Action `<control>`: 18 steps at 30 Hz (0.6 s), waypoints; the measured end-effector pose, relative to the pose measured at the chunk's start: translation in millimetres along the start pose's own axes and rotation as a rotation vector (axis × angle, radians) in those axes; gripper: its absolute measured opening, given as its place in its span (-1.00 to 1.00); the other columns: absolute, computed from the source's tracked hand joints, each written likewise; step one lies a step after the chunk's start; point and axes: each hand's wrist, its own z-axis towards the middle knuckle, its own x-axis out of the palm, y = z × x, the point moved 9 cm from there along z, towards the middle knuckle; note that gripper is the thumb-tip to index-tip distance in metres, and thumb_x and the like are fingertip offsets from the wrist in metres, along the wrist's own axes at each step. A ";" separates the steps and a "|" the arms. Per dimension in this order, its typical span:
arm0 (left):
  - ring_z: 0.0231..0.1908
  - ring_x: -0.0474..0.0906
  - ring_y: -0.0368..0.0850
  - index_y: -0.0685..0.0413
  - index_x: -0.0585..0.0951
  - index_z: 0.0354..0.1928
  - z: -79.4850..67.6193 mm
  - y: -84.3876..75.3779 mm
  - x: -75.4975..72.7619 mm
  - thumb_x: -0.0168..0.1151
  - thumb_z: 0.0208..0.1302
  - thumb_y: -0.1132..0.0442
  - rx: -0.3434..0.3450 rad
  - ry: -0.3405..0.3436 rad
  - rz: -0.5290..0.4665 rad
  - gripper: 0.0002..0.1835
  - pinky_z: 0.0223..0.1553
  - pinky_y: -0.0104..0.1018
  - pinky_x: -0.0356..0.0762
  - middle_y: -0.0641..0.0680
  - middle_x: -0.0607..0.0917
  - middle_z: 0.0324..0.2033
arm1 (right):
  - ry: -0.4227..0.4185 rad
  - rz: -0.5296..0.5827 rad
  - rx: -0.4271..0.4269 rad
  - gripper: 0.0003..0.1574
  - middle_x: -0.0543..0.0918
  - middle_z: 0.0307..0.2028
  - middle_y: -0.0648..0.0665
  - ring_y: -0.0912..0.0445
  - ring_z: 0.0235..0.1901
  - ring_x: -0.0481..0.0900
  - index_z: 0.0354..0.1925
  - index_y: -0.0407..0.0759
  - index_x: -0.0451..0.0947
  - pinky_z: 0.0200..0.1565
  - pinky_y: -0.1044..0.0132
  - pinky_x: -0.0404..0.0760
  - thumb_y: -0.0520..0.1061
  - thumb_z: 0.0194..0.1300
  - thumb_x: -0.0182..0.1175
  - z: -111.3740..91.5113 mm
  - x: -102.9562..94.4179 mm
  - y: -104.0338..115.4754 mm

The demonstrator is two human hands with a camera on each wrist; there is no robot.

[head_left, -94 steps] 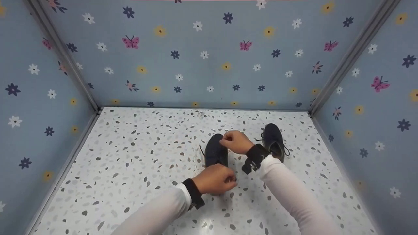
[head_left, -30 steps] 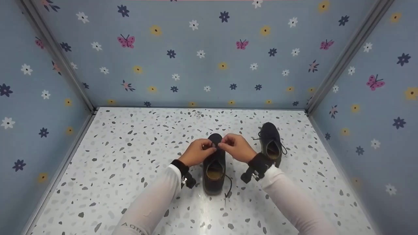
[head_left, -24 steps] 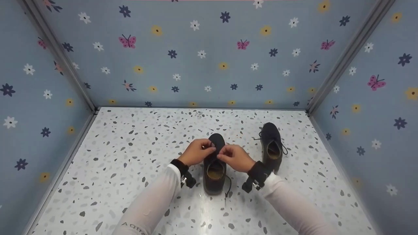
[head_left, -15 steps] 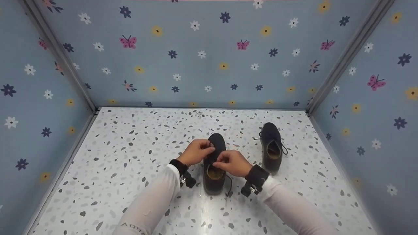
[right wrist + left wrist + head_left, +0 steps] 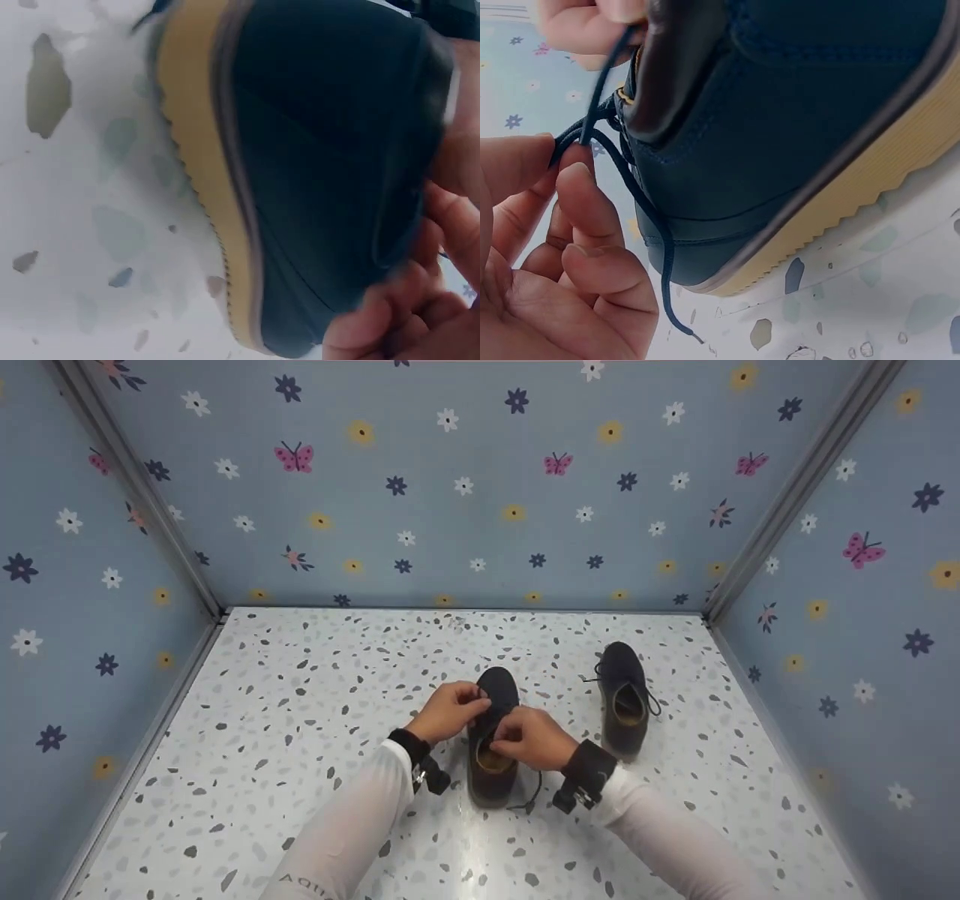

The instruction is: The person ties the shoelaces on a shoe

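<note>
A dark navy lace-up shoe (image 5: 499,686) with a pale tan sole stands on the floor, toe toward the back wall. My left hand (image 5: 450,712) is over its left side; in the left wrist view its thumb and forefinger pinch a bent dark shoelace (image 5: 604,116), one tipped end hanging free. Over the opening, my right hand (image 5: 534,736) pinches the same dark lacing, seen at the top of the left wrist view. In the right wrist view, the right hand (image 5: 412,315) is blurred and what its fingertips hold is hidden.
A matching shoe (image 5: 622,735) stands to the right with its laces loose. Another lace end (image 5: 536,795) trails on the speckled floor (image 5: 337,780) beside the first shoe's heel. Flowered blue panels (image 5: 465,510) enclose the floor at the back and both sides.
The left hand has gone from the shoe's opening forward to the lacing. My right hand has drawn back from the toe toward the opening. The trailing lace end has shifted right.
</note>
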 end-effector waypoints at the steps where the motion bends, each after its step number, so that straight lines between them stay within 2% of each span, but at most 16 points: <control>1: -0.47 0.54 -0.19 0.17 0.69 -0.17 -0.2 0.2 -0.2 0.30 0.45 0.24 -0.002 -0.003 -0.004 -0.88 -0.36 -0.39 0.52 -0.06 0.63 -0.42 | -0.001 0.013 0.009 -0.89 0.73 -0.37 -0.05 0.27 -0.36 0.52 -0.37 -0.10 0.75 -0.26 0.40 0.55 -0.11 0.27 0.45 0.2 -2.5 -0.6; 5: -0.46 0.55 -0.16 0.18 0.69 -0.17 -1.0 0.9 -0.3 0.31 0.44 0.25 -0.009 -0.015 -0.028 -0.88 -0.36 -0.40 0.53 -0.03 0.65 -0.41 | -0.007 0.103 0.066 -0.94 0.77 -0.40 -0.08 0.28 -0.42 0.59 -0.29 -0.14 0.70 -0.31 0.40 0.59 -0.17 0.35 0.38 2.0 -14.6 -7.3; 8: -0.48 0.57 -0.14 0.19 0.68 -0.18 -2.2 1.5 -0.2 0.31 0.43 0.26 -0.015 -0.019 -0.039 -0.89 -0.40 -0.40 0.52 0.07 0.71 -0.39 | 0.000 0.137 0.106 -0.91 0.81 -0.32 -0.14 0.27 -0.39 0.62 -0.17 -0.19 0.72 -0.29 0.39 0.60 -0.21 0.41 0.29 3.2 -22.3 -14.2; 12: -0.51 0.59 -0.13 0.19 0.67 -0.18 -3.4 2.6 -0.4 0.31 0.43 0.26 -0.027 -0.018 -0.039 -0.88 -0.44 -0.40 0.48 0.17 0.76 -0.36 | 0.019 0.112 0.123 -0.79 0.80 -0.26 -0.15 0.26 -0.37 0.60 -0.10 -0.21 0.74 -0.26 0.37 0.60 -0.26 0.45 0.17 4.3 -28.5 -21.8; 15: -0.52 0.59 -0.13 0.19 0.68 -0.18 -4.0 2.0 -0.8 0.31 0.43 0.25 -0.030 -0.017 -0.043 -0.88 -0.45 -0.40 0.47 0.18 0.77 -0.35 | 0.038 0.106 0.141 -0.78 0.75 -0.31 -0.19 0.22 -0.41 0.60 -0.12 -0.23 0.70 -0.32 0.34 0.57 -0.28 0.45 0.10 4.7 -28.5 -27.3; 18: -0.49 0.61 -0.06 0.21 0.69 -0.18 -4.8 1.2 -0.5 0.32 0.42 0.26 -0.022 -0.021 -0.049 -0.87 -0.44 -0.39 0.47 0.22 0.78 -0.32 | 0.053 0.122 0.177 -0.78 0.71 -0.27 -0.23 0.16 -0.40 0.63 -0.12 -0.24 0.63 -0.31 0.30 0.59 -0.28 0.46 0.02 4.7 -25.4 -33.2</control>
